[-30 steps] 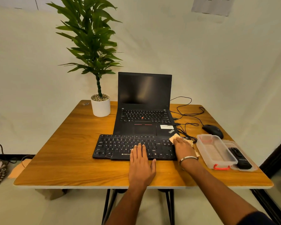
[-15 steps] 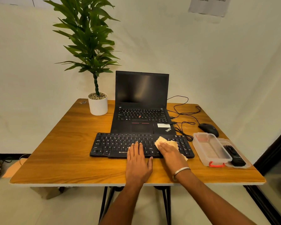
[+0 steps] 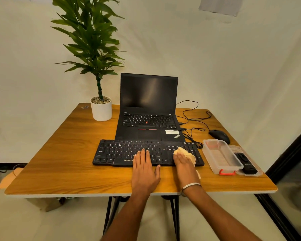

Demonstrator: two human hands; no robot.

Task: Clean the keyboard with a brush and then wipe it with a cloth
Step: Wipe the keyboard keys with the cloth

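A black external keyboard point(image 3: 122, 152) lies on the wooden table point(image 3: 59, 164) in front of an open laptop. My left hand point(image 3: 144, 169) rests flat, fingers together, on the keyboard's front middle and holds it down. My right hand point(image 3: 184, 164) presses a pale yellow cloth point(image 3: 185, 152) onto the right end of the keyboard, over the number keys. A silver bangle sits on my right wrist. Part of the cloth pokes out under my right palm near the table. No brush is clearly seen.
The black laptop point(image 3: 148, 108) stands open behind the keyboard. A potted plant point(image 3: 101, 108) is at the back left. Cables point(image 3: 193, 122) and a black mouse point(image 3: 219, 134) lie at the right. A clear plastic box point(image 3: 221, 157) and its lid holding a black object point(image 3: 247, 164) sit beside the keyboard.
My right hand with the cloth swept from the keyboard's right end to its middle, then back to the right end. My left hand stayed on the keyboard's front.
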